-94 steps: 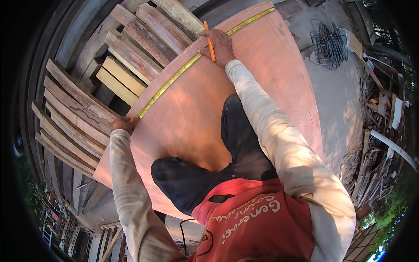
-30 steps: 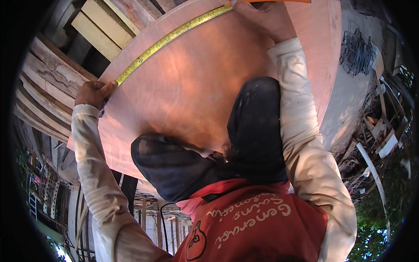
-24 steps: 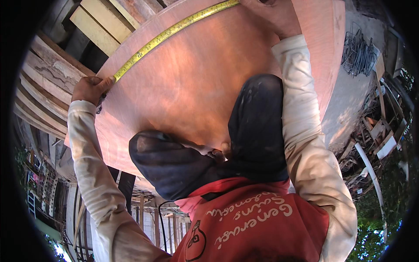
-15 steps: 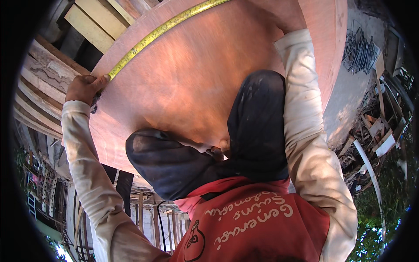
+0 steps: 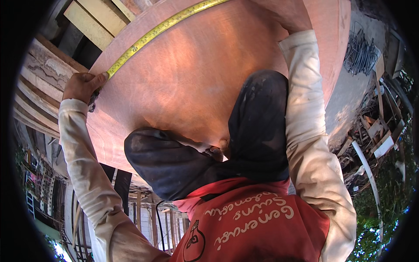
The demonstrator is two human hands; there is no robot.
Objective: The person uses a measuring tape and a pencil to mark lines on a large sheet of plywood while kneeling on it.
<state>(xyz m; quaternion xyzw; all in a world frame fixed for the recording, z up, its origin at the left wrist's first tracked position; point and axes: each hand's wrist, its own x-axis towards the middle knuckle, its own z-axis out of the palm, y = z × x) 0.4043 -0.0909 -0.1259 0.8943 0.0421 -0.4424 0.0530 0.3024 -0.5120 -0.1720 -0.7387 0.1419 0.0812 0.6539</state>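
A yellow tape measure blade [image 5: 140,43] lies stretched in a curve across a reddish-brown plywood sheet [image 5: 183,83]. At the sheet's left edge, my left hand [image 5: 82,86] is closed on the end of the blade, thumb pressed on top. A small dark object [image 5: 92,101] shows just under this hand; its kind is unclear. My right hand [image 5: 279,13] reaches to the far side of the sheet, near where the blade leaves the picture. Its fingers are cut off by the upper edge, so what they hold is hidden.
I squat on the sheet, my dark-trousered knees [image 5: 262,109] over it. Timber planks [image 5: 41,94] lie stacked on the left, and pale boards [image 5: 89,24] at the far left. A wire bundle [image 5: 361,51] and wood scraps [image 5: 375,131] lie on the right.
My left hand and the tape's end have shifted slightly left. My right forearm has moved a little to the right. The blade still lies across the sheet.
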